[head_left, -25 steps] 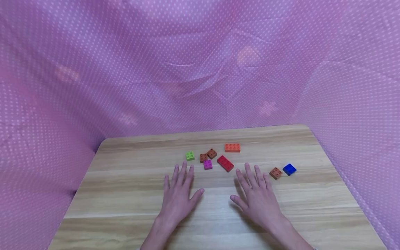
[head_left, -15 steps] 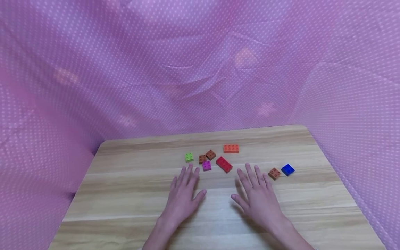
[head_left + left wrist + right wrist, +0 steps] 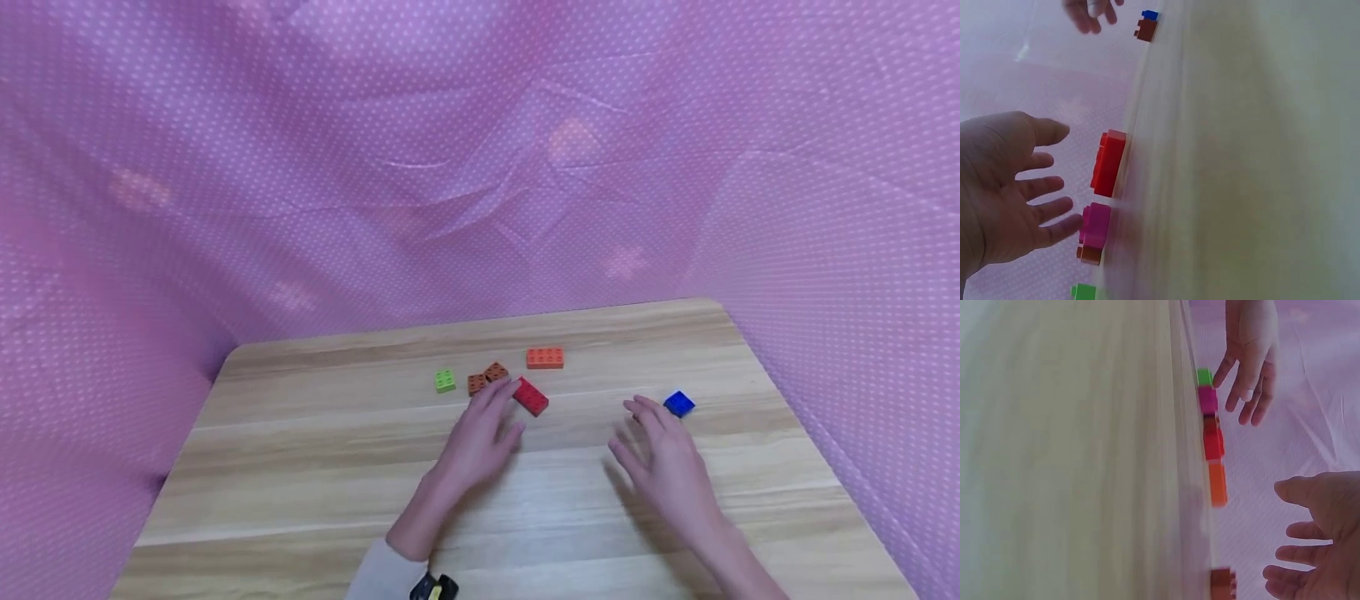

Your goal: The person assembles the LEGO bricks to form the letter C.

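Observation:
My left hand (image 3: 476,442) hovers over the bricks in the middle, fingers loosely spread and holding nothing. Beneath its fingertips lies the magenta brick (image 3: 1096,225), hidden in the head view. The red brick (image 3: 531,397) sits just beyond and right of those fingers, and two brown bricks (image 3: 496,372) (image 3: 477,384) lie close by. My right hand (image 3: 671,471) is above the table with relaxed, slightly bent fingers and nothing in them. A third brown brick (image 3: 1221,584) is below it, covered from the head view. Beside its knuckles rests the blue brick (image 3: 679,404).
A lime green brick (image 3: 446,381) lies left of the brown pair, and an orange brick (image 3: 544,358) lies behind the red one. The wooden table (image 3: 300,467) has a rounded back edge against pink dotted cloth (image 3: 420,167).
My left hand has moved right and forward until it covers the magenta brick. My right hand has shifted right over the brown brick, its fingers more bent. The head view has drifted slightly.

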Motion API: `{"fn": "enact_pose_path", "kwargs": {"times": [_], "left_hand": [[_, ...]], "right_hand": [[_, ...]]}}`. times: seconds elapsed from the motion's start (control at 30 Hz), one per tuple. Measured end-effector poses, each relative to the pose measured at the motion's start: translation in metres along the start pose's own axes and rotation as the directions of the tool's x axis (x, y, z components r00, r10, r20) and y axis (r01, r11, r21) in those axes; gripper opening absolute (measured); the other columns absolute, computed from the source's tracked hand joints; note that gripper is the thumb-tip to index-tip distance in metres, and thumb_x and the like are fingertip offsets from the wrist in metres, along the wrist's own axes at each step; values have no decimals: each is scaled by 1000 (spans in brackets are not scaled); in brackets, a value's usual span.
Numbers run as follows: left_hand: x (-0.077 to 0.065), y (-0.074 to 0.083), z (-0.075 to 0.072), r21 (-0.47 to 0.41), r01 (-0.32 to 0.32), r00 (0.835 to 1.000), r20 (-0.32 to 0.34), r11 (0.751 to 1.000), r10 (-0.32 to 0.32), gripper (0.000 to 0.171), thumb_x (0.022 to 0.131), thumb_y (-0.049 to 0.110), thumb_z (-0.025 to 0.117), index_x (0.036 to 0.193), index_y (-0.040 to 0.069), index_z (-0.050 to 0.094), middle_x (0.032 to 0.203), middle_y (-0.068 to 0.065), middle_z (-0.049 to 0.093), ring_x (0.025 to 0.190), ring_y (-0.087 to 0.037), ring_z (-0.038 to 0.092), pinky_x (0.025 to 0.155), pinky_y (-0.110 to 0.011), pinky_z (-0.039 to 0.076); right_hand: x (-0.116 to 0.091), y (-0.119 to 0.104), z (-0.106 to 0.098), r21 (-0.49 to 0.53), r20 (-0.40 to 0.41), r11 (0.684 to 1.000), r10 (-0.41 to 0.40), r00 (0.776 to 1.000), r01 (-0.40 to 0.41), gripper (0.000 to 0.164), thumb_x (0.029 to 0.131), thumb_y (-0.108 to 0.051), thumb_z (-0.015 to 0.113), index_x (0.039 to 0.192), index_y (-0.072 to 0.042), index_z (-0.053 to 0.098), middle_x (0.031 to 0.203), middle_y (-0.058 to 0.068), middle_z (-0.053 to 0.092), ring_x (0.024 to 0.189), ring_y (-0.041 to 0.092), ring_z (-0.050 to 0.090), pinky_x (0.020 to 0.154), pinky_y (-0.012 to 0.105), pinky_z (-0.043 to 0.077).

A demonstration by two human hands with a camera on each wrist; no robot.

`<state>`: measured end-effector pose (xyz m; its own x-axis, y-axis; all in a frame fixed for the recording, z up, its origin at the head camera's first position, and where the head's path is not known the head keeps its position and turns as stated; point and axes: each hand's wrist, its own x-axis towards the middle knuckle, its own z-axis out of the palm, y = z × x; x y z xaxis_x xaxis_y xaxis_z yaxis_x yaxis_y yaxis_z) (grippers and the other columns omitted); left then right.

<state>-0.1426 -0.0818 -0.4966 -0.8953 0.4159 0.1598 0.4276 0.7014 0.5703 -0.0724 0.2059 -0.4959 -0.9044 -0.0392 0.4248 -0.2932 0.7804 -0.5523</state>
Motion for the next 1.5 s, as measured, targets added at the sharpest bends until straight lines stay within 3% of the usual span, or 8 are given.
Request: {"fn": "enact_pose_path", "kwargs": {"times": [0.23,0.4,0.57,0.73,0.93,1.1,1.33,1.5], "left_hand": [[40,-13,7,170,-132,991,49,977,125,56,98,7,74,151,14,58,155,-7,56,143,-26,52,118,-43,46],[55,-16,15,231,-176,981,126,957,149,44,99,7,74,141,18,68,145,-3,65,135,-22,59,115,-41,49],[54,-9,18,316,-167,982,142,934,127,36,101,17,74,137,21,71,136,1,68,129,-21,60,114,-45,48],[36,0,16,341,-181,973,200,922,117,40,100,29,76,138,20,70,129,1,69,122,-21,63,109,-45,49],[13,-1,7,278,-177,969,215,944,118,41,97,35,79,134,18,73,118,2,70,106,-14,64,100,-37,51],[-3,-10,2,157,-111,969,238,981,71,42,94,36,82,131,21,74,113,7,67,94,-6,58,88,-29,52],[-14,-28,2,-73,32,962,273,997,-11,42,94,38,81,133,27,72,125,9,65,118,-12,61,106,-37,53],[-18,-33,0,-169,81,960,278,982,-32,41,94,39,81,133,29,72,131,7,63,126,-18,58,113,-43,48]], "right_hand": [[3,26,-9,14,-34,1000,-3,999,3,53,82,-1,88,129,8,65,133,31,62,122,53,58,102,72,48],[6,37,-9,28,-27,999,-15,1000,15,49,81,4,87,125,9,65,128,31,64,117,54,60,99,74,49],[10,44,-8,23,-9,1000,-17,1000,17,43,83,5,85,122,8,67,119,26,68,109,46,66,94,66,56],[10,48,-6,3,29,1000,-7,1000,7,38,83,3,87,117,4,70,105,14,72,95,32,71,82,50,63],[17,50,-4,-9,57,1000,13,998,-12,41,82,-2,89,117,4,70,107,16,72,97,33,69,86,56,60],[24,52,-1,17,112,999,43,993,-45,44,84,-4,88,122,7,68,111,21,72,99,39,70,88,59,59],[38,52,10,31,175,997,68,982,-75,30,87,-12,89,108,-4,70,94,4,71,84,18,67,72,33,59],[44,37,21,65,262,995,53,964,-72,32,88,-7,86,115,0,71,101,7,75,91,21,71,78,37,62]]}}
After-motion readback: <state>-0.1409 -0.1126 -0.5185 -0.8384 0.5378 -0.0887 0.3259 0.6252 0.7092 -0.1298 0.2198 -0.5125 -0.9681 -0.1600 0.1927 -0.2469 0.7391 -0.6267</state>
